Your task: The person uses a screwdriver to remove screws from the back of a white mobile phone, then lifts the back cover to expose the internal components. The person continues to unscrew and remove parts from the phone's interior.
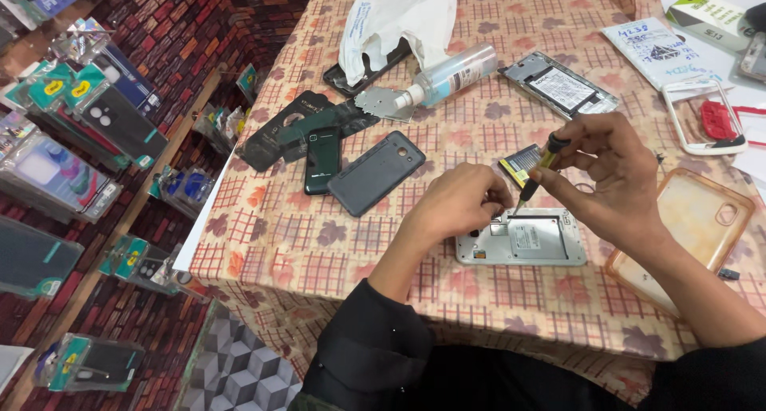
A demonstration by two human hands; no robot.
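While the opened phone [523,239] lies back-up near the front edge of the desk [319,251], we work on its top edge. Our right hand [610,175] pinches a small screwdriver [536,174] with a yellow-and-black handle, tip angled down onto the phone's upper left corner. Our left hand [459,203] is curled narrow, fingertips pressed on the same corner just beside the tip; we cannot tell if it holds a screw.

Just behind the screwdriver sits a small yellow-edged battery [520,162]. Left of the hands: a dark grey back cover [375,173], touching a dark green phone [321,160], both partly over black cases [291,128]. Farther back, a clear bottle [455,74] lies on its side with its nozzle on a metal plate [381,102], under a white plastic bag [399,20]. Another open phone body [560,85] lies behind our right hand. A translucent orange case [690,227] is to the right, a white frame with a red part [706,120] beyond it. Packaged cases [88,140] hang on the wall to the left.
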